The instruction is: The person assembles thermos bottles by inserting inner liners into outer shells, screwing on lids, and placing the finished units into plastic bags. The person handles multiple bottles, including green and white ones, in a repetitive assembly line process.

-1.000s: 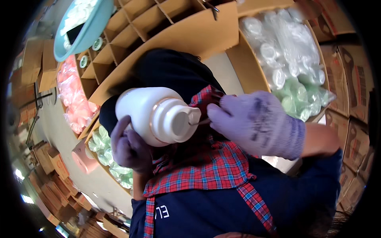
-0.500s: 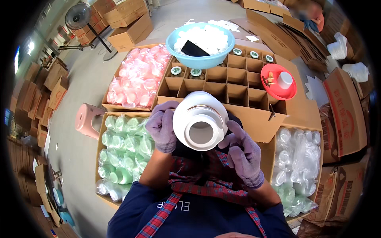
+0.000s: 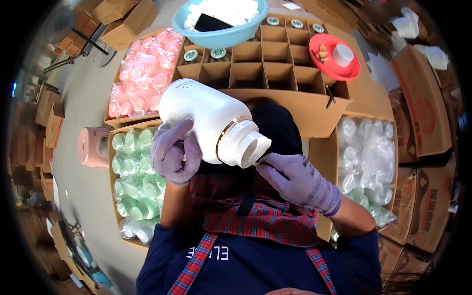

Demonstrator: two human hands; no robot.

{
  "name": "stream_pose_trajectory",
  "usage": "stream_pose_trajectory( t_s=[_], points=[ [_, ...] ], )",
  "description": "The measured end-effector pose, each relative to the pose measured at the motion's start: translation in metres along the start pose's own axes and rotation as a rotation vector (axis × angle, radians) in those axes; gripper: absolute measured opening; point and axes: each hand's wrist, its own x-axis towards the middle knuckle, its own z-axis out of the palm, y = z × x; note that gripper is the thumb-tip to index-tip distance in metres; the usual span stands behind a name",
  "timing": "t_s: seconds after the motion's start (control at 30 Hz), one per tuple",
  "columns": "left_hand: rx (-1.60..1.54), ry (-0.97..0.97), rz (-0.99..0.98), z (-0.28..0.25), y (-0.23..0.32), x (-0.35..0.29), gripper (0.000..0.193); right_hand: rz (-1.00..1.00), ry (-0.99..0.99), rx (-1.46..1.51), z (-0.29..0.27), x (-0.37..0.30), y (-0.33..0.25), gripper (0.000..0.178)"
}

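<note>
A white vacuum jug (image 3: 201,113) with a thin copper-coloured ring round its neck lies tilted in front of me, its open mouth and spout pointing down to the right. My left hand (image 3: 177,152), in a purple-grey glove, is closed against the near left side of the jug; the jug hides part of its grip. At the lip of the spout are the pinched fingers of my gloved right hand (image 3: 297,182). Whatever may be between those fingertips is too small to make out.
Ahead stands a divided carton (image 3: 236,93) with a few lidded items, a blue basin (image 3: 216,38) of white pieces with a phone, and a red bowl (image 3: 344,73). Boxes of bagged pink (image 3: 147,73), green (image 3: 140,172) and clear-white (image 3: 364,157) parts surround me. A pink stool (image 3: 91,147) stands left.
The jug has turned from mouth toward me to lying sideways, mouth to the lower right. My right hand has closed and reached its lip. The surroundings have shifted up and left in view.
</note>
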Motion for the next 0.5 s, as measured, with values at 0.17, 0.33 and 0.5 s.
stream_pose_trajectory(
  t_s=[0.17,0.33,0.5],
  points=[
    [-0.010,-0.034,0.022,0.002,0.002,-0.004,0.024,0.111,-0.037,0.049,0.001,-0.002,0.018,0.019],
    [-0.016,-0.062,-0.020,0.005,0.002,-0.005,0.022,0.275,-0.150,-0.102,-0.011,0.006,0.016,0.027],
    [0.043,-0.059,-0.012,0.009,0.005,-0.003,0.030,0.276,-0.183,-0.400,-0.022,0.011,0.011,0.028]
  ],
)
